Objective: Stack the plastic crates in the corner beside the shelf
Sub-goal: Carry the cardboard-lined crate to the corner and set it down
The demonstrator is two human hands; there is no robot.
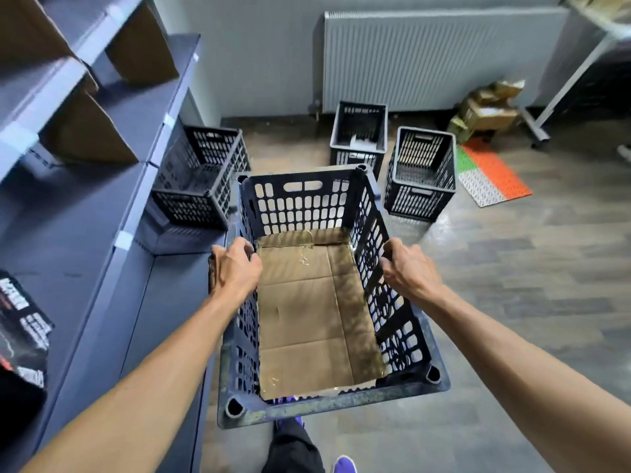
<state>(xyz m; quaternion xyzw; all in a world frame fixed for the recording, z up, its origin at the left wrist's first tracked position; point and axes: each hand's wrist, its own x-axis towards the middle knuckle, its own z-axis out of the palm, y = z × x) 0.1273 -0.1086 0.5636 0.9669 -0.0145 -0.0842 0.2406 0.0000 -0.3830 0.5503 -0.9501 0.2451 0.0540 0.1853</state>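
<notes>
I carry a large dark plastic crate (300,199) lined with cardboard, held off the floor in front of me. My left hand (235,268) grips its left rim and my right hand (409,271) grips its right rim. Three smaller black crates are ahead. One crate (201,175) rests tilted on the lower ledge of the blue shelf (82,220) at the left. Another crate (358,134) stands on the floor by the radiator. The third crate (421,172) stands to its right.
A white radiator (444,56) lines the far wall. Cardboard boxes (485,107) and an orange, green and white mat (491,172) lie at the right, near a metal rack leg (536,128). Brown boxes (88,131) sit on the shelf. Wooden floor (512,268) stretches right.
</notes>
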